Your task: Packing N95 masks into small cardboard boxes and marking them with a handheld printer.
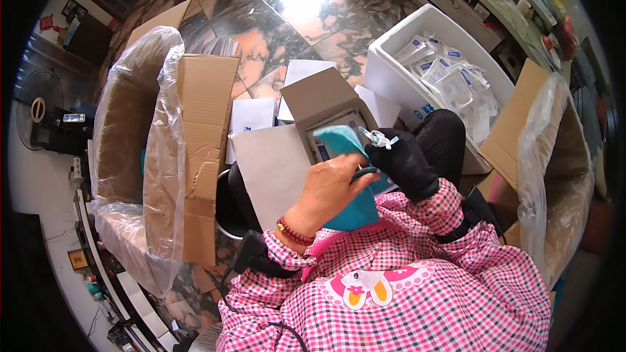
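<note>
My left hand (332, 182), bare with a dark red bead bracelet, is closed on a teal, cloth-like sheet (355, 216). One end of the sheet stands up over an open small carton (319, 99); the rest hangs toward my lap. A dark blue loop (366, 171) shows between its thumb and fingers; I cannot tell what it belongs to. In a black glove, my right hand (405, 164) grips small white and teal plastic pieces (378, 138), just right of the sheet. Flat printed packets (345, 120) lie inside the carton.
A white foam box (381, 65) with many small clear packets (450, 75) stands at the far right. Large plastic-lined cardboard boxes flank me at left (173, 111) and right (554, 176). White boxes (254, 114) lie beyond the carton, and a dark bin (228, 208) is at my left.
</note>
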A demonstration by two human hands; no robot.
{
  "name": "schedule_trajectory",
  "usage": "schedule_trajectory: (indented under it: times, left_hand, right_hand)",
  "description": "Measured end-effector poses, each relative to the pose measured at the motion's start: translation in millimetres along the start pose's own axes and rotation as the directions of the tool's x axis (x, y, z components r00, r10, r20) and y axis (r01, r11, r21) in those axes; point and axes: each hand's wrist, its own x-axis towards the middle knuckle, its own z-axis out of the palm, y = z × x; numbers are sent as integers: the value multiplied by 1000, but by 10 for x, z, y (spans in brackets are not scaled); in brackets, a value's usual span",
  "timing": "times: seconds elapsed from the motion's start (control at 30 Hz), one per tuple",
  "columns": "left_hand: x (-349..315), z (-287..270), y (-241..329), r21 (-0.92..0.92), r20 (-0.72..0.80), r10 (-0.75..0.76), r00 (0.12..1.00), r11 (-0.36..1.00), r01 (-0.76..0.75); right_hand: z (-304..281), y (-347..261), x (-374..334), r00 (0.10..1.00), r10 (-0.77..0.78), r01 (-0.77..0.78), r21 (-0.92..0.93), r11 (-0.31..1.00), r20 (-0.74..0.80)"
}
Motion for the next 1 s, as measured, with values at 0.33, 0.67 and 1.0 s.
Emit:
schedule_trajectory:
  times: [0.33, 0.67, 1.0]
  left_hand:
    - [-187, -57, 236, -8, -274, 131, 953, 990, -138]
    - [-163, -445, 109, 80, 63, -129, 990, 989, 124]
    - [-14, -3, -16, 450, 142, 48, 989, 886, -107]
  right_hand:
    - [155, 556, -220, 897, -443, 338, -650, 680, 3]
    - [-41, 471, 105, 1000, -11, 10, -60, 998, -15]
    - [37, 57, 5, 968, -233, 249, -232, 940, 95]
